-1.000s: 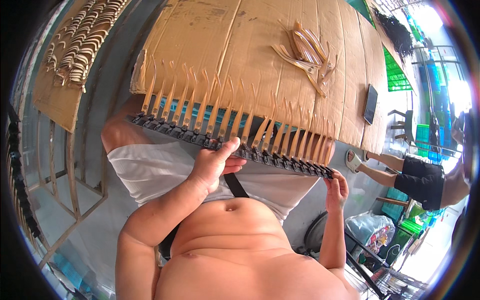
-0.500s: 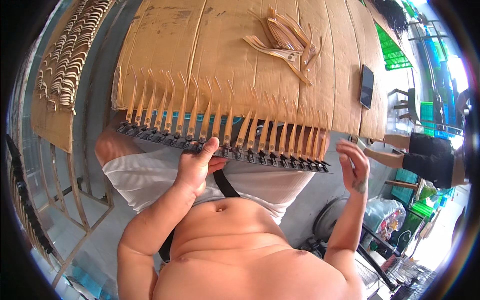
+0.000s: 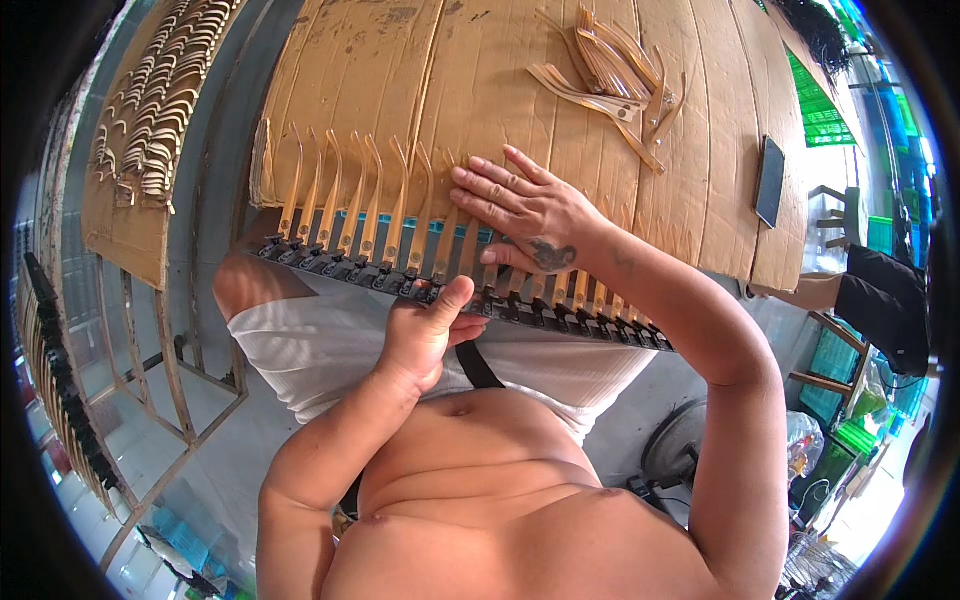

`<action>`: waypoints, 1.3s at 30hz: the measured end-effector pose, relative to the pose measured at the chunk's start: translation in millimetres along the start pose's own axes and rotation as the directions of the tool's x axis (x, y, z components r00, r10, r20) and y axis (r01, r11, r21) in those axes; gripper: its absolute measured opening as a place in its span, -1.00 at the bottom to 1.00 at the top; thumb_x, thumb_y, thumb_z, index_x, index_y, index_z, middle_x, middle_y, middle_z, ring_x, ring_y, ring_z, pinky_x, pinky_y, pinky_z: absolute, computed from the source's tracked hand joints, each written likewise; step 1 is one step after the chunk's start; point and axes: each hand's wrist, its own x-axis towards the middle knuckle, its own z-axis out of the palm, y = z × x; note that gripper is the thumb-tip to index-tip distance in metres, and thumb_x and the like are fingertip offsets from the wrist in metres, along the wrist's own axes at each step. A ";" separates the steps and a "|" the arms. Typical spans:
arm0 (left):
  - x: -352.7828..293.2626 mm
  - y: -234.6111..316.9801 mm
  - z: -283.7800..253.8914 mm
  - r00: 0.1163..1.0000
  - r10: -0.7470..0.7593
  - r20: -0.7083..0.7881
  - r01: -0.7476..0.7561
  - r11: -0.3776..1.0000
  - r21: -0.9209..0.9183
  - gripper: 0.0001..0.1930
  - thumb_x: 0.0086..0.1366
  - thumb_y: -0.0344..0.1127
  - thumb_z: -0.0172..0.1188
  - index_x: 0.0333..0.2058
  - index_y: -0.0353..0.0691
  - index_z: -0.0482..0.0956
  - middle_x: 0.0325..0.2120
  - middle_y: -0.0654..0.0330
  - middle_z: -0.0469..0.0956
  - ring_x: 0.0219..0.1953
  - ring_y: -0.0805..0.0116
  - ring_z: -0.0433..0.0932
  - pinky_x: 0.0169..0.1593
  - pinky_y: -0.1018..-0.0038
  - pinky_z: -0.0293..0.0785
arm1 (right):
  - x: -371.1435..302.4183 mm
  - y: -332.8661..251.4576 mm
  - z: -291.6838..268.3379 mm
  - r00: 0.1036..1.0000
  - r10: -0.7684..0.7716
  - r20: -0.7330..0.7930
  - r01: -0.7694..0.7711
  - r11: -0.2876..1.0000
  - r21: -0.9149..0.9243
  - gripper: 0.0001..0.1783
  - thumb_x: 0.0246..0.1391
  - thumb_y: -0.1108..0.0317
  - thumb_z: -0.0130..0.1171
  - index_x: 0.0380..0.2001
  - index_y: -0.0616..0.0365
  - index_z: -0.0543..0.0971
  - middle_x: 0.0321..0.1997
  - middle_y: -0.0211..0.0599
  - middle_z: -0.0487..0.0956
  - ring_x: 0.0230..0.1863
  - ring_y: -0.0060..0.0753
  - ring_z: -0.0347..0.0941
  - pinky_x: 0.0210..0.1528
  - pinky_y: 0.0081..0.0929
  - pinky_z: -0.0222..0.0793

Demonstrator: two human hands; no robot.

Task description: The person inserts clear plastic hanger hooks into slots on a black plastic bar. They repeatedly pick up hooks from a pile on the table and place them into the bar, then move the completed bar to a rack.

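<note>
A long black clip rack point(image 3: 345, 272) lies across my lap at the table's near edge. Standing in it is a row of translucent brown eyeglass temples point(image 3: 363, 210), their curved tips pointing away from me. My left hand point(image 3: 425, 335) grips the rack near its middle, thumb on top and fingers underneath. Over the middle of the row is my right hand point(image 3: 535, 215), palm down with fingers stretched out, covering several temples. Whether its palm presses on them is hidden. Farther back on the cardboard, a loose pile of similar temples point(image 3: 615, 75) is heaped.
Cardboard point(image 3: 480, 90) covers the table. A dark phone point(image 3: 769, 180) rests near its right edge. At left, a cardboard-topped stand point(image 3: 130, 240) bears rows of curved pieces; below it another loaded black rack point(image 3: 70, 385) leans. Another person's dark-clothed leg point(image 3: 885, 310) shows at right.
My right hand has swung left from beyond the rack's right end to over the middle of the temples. My left hand keeps its hold on the rack. The view has shifted slightly.
</note>
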 end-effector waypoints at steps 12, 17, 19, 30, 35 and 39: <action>-3.3 7.9 13.5 0.999 -0.005 -0.050 0.004 1.000 -0.013 -0.64 0.15 -0.01 0.31 -0.25 -0.13 0.50 -0.42 0.24 0.59 -0.50 0.40 0.60 -0.41 0.52 0.57 | 3.8 0.0 -9.4 1.000 0.009 -0.012 -0.009 1.000 -0.001 -0.23 0.19 -0.18 -0.17 0.31 0.09 0.14 0.42 -0.26 0.07 0.46 -0.29 -0.14 0.45 -0.09 -0.37; -2.6 6.3 13.1 0.997 -0.008 -0.074 0.007 1.000 -0.004 -0.66 0.15 -0.01 0.31 -0.29 -0.14 0.52 -0.42 0.24 0.60 -0.49 0.42 0.60 -0.40 0.51 0.57 | 2.9 9.7 1.0 1.000 0.021 0.004 -0.021 0.995 0.097 -0.24 0.23 -0.15 -0.21 0.32 0.12 0.09 0.44 -0.20 0.01 0.46 -0.20 -0.18 0.45 -0.10 -0.37; -2.9 5.1 11.7 0.997 -0.012 -0.076 0.013 1.000 0.006 -0.64 0.14 0.01 0.32 -0.30 -0.15 0.52 -0.41 0.24 0.61 -0.48 0.43 0.60 -0.38 0.51 0.57 | 3.9 18.0 -7.9 0.985 0.101 -0.138 -0.050 0.943 0.330 -0.36 0.30 -0.02 -0.26 0.30 0.15 0.13 0.40 -0.14 0.10 0.45 -0.17 -0.13 0.45 -0.16 -0.33; -3.2 5.1 17.0 0.993 -0.016 -0.119 0.018 1.000 0.017 -0.65 0.15 0.03 0.30 -0.33 -0.13 0.53 -0.47 0.25 0.60 -0.50 0.46 0.58 -0.42 0.55 0.54 | 3.4 11.2 -21.0 0.983 0.070 -0.172 -0.068 0.998 0.019 -0.37 0.20 0.01 -0.07 0.29 -0.04 0.18 0.37 -0.31 0.20 0.41 -0.26 0.01 0.44 -0.11 -0.24; -3.3 2.8 19.3 0.989 0.013 -0.144 -0.005 0.999 0.052 -0.63 0.16 0.05 0.29 -0.26 -0.09 0.49 -0.47 0.29 0.58 -0.52 0.46 0.58 -0.40 0.50 0.56 | -6.9 3.4 14.9 0.983 0.034 -0.183 -0.001 0.984 0.180 -0.28 0.11 -0.01 0.06 0.29 -0.02 0.19 0.41 -0.30 0.12 0.44 -0.31 -0.08 0.45 -0.09 -0.29; -6.7 5.1 23.4 0.986 0.001 -0.166 0.011 0.997 0.073 -0.57 0.12 0.10 0.30 -0.24 -0.09 0.47 -0.45 0.28 0.58 -0.48 0.45 0.59 -0.35 0.50 0.56 | -20.8 4.6 -3.2 0.967 0.105 -0.232 -0.061 0.980 0.191 -0.33 0.09 0.06 0.09 0.25 0.03 0.27 0.36 -0.24 0.20 0.40 -0.26 0.02 0.42 -0.09 -0.20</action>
